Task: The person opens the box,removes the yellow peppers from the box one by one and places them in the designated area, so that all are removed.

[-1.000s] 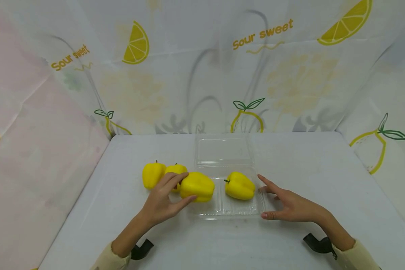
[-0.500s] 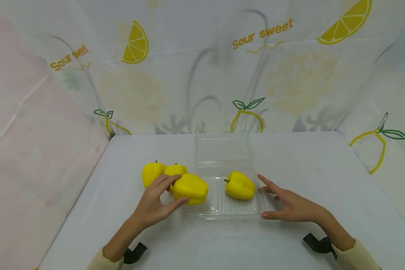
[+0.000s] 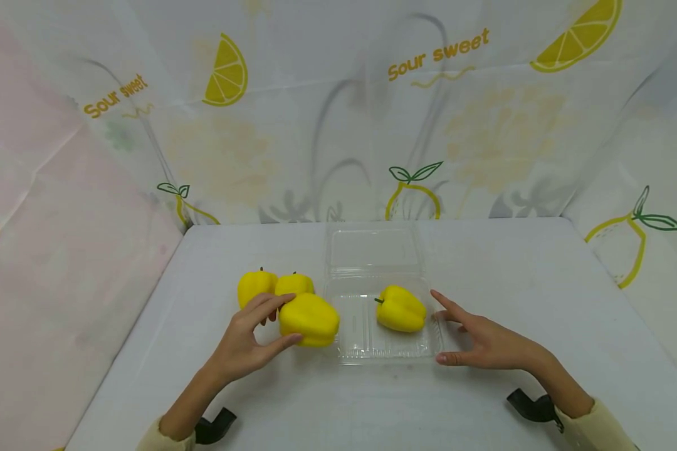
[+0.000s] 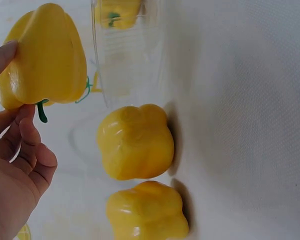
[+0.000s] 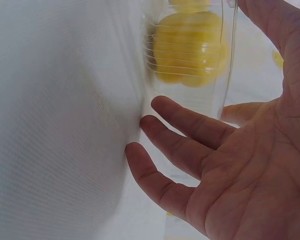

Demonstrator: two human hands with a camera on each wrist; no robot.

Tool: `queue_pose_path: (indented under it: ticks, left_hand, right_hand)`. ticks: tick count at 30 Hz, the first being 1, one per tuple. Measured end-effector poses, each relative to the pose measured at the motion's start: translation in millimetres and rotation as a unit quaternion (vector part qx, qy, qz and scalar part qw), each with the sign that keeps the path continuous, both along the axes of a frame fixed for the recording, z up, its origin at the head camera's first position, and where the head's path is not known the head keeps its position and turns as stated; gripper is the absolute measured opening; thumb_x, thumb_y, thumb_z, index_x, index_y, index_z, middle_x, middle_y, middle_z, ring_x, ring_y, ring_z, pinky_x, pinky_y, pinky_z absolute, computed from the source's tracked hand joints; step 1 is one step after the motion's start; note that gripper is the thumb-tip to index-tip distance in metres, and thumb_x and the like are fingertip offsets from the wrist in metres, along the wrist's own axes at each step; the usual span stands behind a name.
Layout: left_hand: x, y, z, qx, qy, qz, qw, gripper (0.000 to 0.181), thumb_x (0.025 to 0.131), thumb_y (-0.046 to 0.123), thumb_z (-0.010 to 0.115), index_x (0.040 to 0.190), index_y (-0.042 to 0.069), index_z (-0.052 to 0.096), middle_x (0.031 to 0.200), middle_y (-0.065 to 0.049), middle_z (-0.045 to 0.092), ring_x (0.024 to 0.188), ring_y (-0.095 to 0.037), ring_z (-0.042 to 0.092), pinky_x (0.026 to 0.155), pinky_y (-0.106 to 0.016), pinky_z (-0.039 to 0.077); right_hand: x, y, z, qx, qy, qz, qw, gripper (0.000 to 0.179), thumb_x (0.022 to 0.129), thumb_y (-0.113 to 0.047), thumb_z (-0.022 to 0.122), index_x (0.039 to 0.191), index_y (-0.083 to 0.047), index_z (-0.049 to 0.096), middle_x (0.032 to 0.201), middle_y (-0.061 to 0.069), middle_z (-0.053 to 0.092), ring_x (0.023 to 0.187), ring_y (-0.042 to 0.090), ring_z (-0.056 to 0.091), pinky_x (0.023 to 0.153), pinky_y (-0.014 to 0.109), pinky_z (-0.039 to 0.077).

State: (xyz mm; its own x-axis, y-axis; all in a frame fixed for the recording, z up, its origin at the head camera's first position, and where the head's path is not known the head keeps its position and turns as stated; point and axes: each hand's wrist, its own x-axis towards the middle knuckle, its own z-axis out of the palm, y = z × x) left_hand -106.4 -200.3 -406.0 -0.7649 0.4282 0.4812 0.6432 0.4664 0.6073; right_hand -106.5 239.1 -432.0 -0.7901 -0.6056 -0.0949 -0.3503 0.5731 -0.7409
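My left hand (image 3: 242, 346) pinches a yellow bell pepper (image 3: 309, 319) between thumb and fingers, over the left edge of a clear plastic clamshell box (image 3: 354, 341). In the left wrist view this held pepper (image 4: 47, 57) is off the table, its green stem towards the palm. Another yellow bell pepper (image 3: 402, 309) lies on its side in the right half of the box, stem pointing left. At the box's right wall is my right hand (image 3: 488, 344), thumb and index fingertip at the rim and the other fingers loosely extended, with nothing gripped.
Two more yellow bell peppers stand on the white table left of the box: one (image 3: 254, 288) farther out, one (image 3: 294, 284) just behind the held pepper. The box's lid (image 3: 375, 250) lies folded back towards the lemon-printed curtain (image 3: 338, 125).
My left hand has drawn the held pepper left and slightly towards me, from over the box's left half to its left edge. The right hand stays in place.
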Motion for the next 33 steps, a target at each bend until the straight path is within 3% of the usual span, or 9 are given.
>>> queue_pose_path:
  ticks: [18,26,33]
  left_hand:
    - [0.5,-19.8,-3.8,0.014,-0.035,-0.011,0.9992,0.06,0.075,0.012,0.087,0.13,0.011,0.062,0.1,0.005,0.056,0.084,-0.01,0.048,0.067,-0.029,0.043]
    - [3.8,-27.0,-3.0,0.006,-0.04,-0.01,0.9991,0.062,0.071,0.004,0.088,0.128,0.007,0.062,0.096,0.004,0.055,0.081,-0.01,0.046,0.066,-0.023,0.04]
    - [5.3,-32.7,-1.7,-0.005,-0.066,-0.004,0.9978,0.061,0.07,-0.003,0.087,0.126,0.001,0.062,0.089,0.0,0.054,0.08,-0.01,0.046,0.063,-0.031,0.041]
  right_hand:
    - [0.9,0,3.1,0.002,0.0,-0.002,1.0,0.106,0.085,-0.05,0.073,0.159,-0.019,0.005,0.14,0.016,0.051,0.124,0.033,0.051,0.095,0.053,0.046]
    - [0.8,0,2.4,0.002,-0.005,-0.001,1.0,0.106,0.085,-0.05,0.073,0.159,-0.021,0.004,0.141,0.015,0.05,0.124,0.034,0.051,0.095,0.053,0.045]
    - [0.4,0,1.2,0.004,-0.007,-0.005,1.0,0.106,0.085,-0.051,0.074,0.159,-0.022,0.005,0.14,0.014,0.051,0.123,0.033,0.052,0.095,0.052,0.046]
